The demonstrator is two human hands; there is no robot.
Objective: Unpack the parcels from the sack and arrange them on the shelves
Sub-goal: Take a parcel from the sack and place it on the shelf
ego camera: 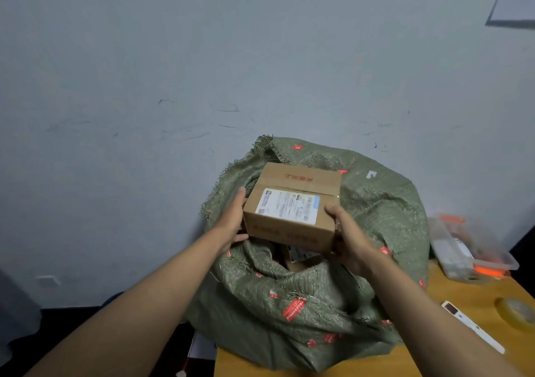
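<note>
The cardboard parcel sat above the mouth of the green woven sack, label face up, its long axis running from 9 to 3 o'clock and tipped slightly down at 3. The left hand gripped its 9 o'clock end, the right hand curled round its 3 o'clock corner. More parcels lay inside the sack beneath. On the wooden table at 4 o'clock lay a clear plastic container, a tape roll and a white stick-shaped item

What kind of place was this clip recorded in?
Probably a small parcel sorting or back room: a green woven sack of parcels sits on a wooden table against a scuffed wall, with a tape roll nearby.
</note>
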